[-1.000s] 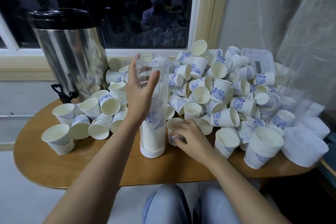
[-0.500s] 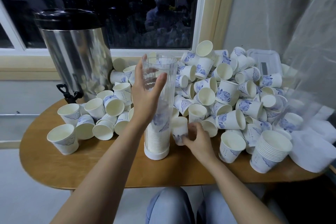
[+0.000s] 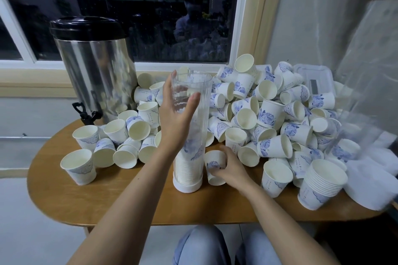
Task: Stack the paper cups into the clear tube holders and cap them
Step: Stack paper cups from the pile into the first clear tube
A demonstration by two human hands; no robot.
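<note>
A clear tube holder point(image 3: 195, 92) stands upright on a white base cap in the middle of the wooden table point(image 3: 107, 204). A stack of paper cups point(image 3: 187, 170) fills its lower part. My left hand point(image 3: 175, 118) wraps the tube's upper left side, thumb in front. My right hand point(image 3: 229, 166) grips a single white cup with blue print point(image 3: 214, 164), upright on the table just right of the tube's base. A big heap of loose cups point(image 3: 269, 112) lies behind and to the right.
A steel drink dispenser point(image 3: 94, 75) with a black lid and tap stands at the back left. More loose cups point(image 3: 120, 135) lie left of the tube. A nested cup stack point(image 3: 323, 183) and white bags point(image 3: 374, 183) sit at the right edge. My knees show below the table.
My right hand has closed around the cup beside the tube's base and drawn it slightly nearer. My left hand has stayed on the tube.
</note>
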